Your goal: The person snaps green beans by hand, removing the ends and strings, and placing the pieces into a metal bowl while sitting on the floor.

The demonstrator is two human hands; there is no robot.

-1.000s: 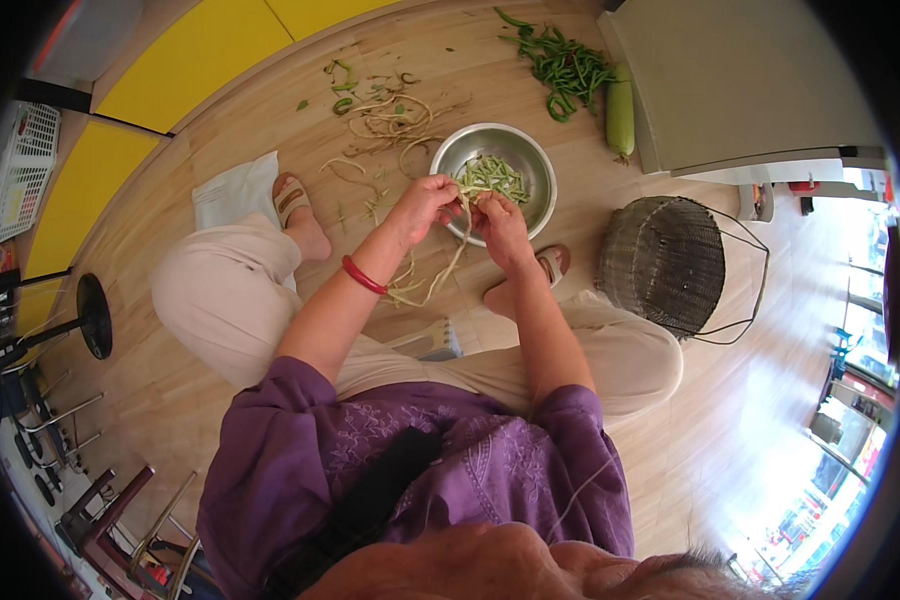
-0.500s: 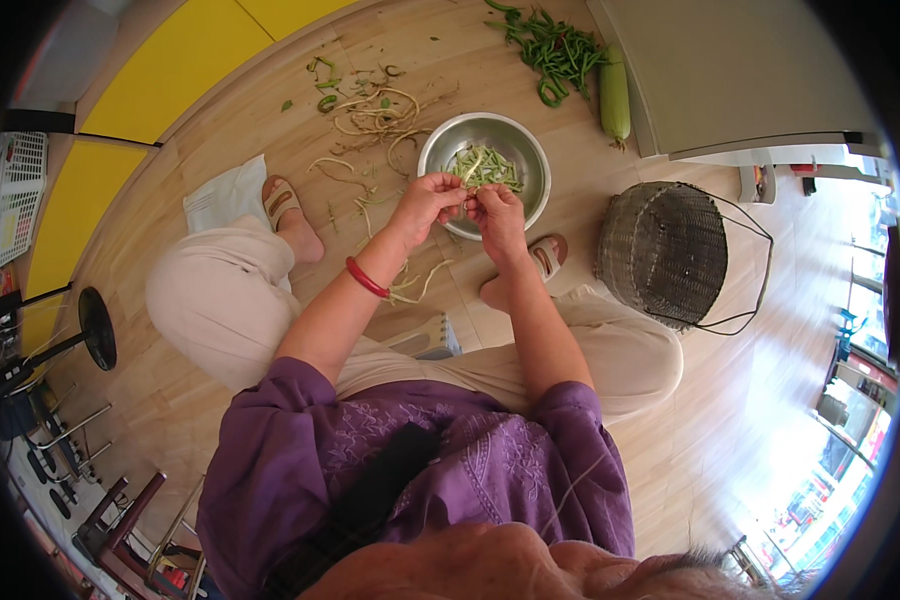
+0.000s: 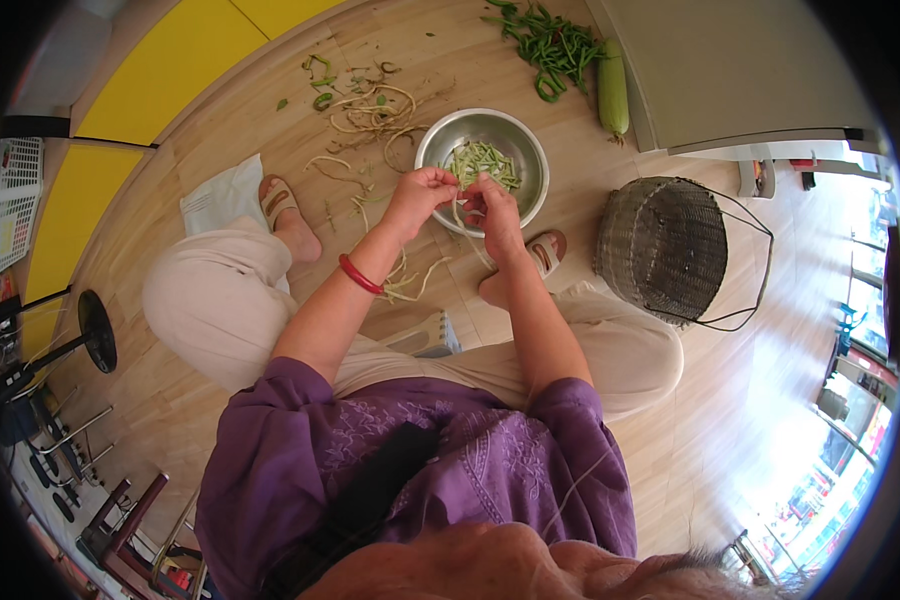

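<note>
Over the near rim of a steel bowl, my two hands work close together. A pinch of my left hand grips the end of a pale long bean, which dangles down past my right wrist. My right hand is closed, its fingers curled round the same bean; exactly where they touch it is partly hidden. Short cut bean pieces lie in the bowl. Left of it, several uncut long beans are spread on the floor, with more strands between my feet.
A dark wicker basket with a tall handle stands right of the bowl. Green peppers and a pale green gourd lie at the far right by a cabinet. A white bag lies beside my left foot. Green scraps litter the far floor.
My hands have moved slightly apart. The long bean now hangs down toward me between them, where before it pointed up over the bowl.
</note>
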